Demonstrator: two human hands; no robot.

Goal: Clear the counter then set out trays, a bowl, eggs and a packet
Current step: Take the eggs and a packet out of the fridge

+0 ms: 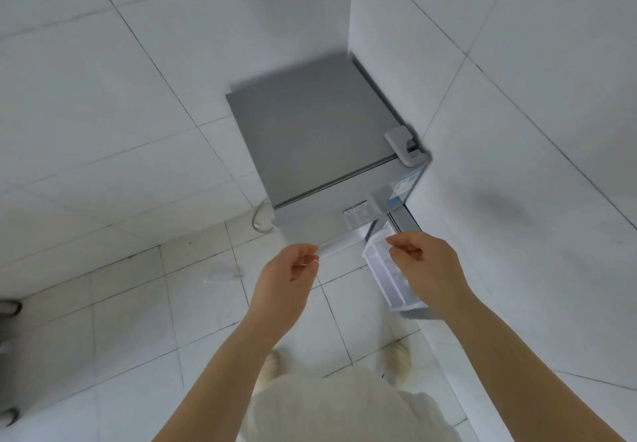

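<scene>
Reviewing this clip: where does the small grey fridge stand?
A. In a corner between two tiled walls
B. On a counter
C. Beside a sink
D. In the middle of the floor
A: the grey fridge sits on the floor with its back and one side close to the white tiled walls that meet behind it.

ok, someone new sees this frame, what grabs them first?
The grey fridge in the tiled corner, seen from above, with its door swung open to the right. Then the two bare hands in front of it: the left hand and right hand seem to pinch something clear and blurred between them; I can't tell what it is.
</scene>
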